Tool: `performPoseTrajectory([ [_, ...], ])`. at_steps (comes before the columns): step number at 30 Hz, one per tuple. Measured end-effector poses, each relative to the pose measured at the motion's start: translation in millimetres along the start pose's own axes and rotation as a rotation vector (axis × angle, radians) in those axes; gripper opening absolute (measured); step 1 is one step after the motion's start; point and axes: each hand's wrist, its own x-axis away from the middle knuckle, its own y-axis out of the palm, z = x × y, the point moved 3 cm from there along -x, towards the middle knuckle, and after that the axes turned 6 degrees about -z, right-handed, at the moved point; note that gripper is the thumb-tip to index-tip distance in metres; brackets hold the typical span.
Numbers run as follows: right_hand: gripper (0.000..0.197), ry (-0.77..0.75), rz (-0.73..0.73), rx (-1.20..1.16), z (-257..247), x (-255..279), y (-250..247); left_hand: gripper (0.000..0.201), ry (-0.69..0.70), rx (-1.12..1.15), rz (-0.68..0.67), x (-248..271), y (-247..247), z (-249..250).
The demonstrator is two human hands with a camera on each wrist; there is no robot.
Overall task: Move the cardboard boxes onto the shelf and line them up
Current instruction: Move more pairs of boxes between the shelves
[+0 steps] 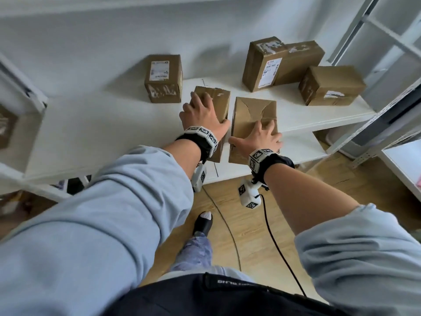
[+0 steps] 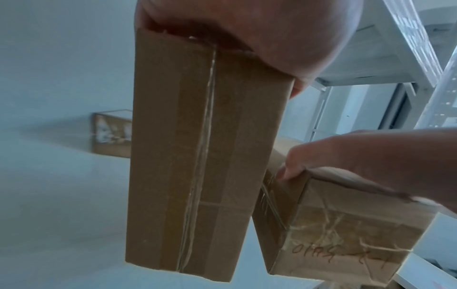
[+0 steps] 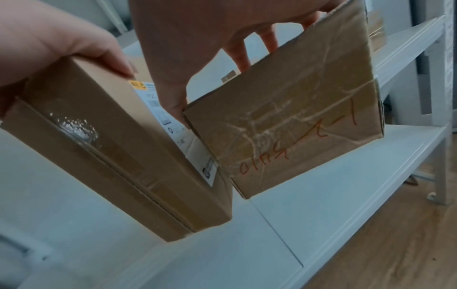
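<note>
Each of my hands grips a cardboard box from above, over the front of the white shelf [image 1: 102,133]. My left hand [image 1: 201,112] clasps the top of a narrow tall box [image 1: 216,99], whose taped seam shows in the left wrist view [image 2: 205,156]. My right hand [image 1: 257,137] holds a wider crumpled box [image 1: 255,110] with red writing on its taped face [image 3: 284,121]. The two boxes stand side by side, a small gap apart. I cannot tell whether they touch the shelf. Further back stand a labelled box [image 1: 164,78], a large box [image 1: 262,62] and a low box [image 1: 330,85].
Another brown box [image 1: 300,60] leans behind the large one. White rack uprights [image 1: 355,30] rise at the right, and a second shelf board [image 1: 296,147] lies lower down. Below me are a wooden floor [image 1: 250,236], a black cable [image 1: 273,236] and my foot [image 1: 204,222].
</note>
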Motion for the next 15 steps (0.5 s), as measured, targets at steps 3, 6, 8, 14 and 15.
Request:
performPoseTrajectory([
  [3,0.106,-0.076,-0.015,0.023,-13.8,41.6,8.8,0.093,-0.077,0.012,-0.003,43.8,-3.4,-32.5],
  [6,0.104,-0.157,-0.038,0.046,-35.4,78.6,18.7,0.092,-0.166,0.019,-0.003,79.3,-8.7,-70.7],
  [8,0.104,-0.209,-0.047,0.068,-51.9,99.9,26.7,0.092,-0.220,0.019,0.001,98.9,-12.0,-97.1],
  [14,0.107,-0.339,-0.045,0.125,-111.8,150.9,44.2,0.095,-0.345,0.028,0.010,141.8,-18.7,-172.9],
  [15,0.106,-0.358,-0.046,0.131,-123.1,158.9,47.3,0.095,-0.366,0.040,0.011,147.8,-19.5,-186.1],
])
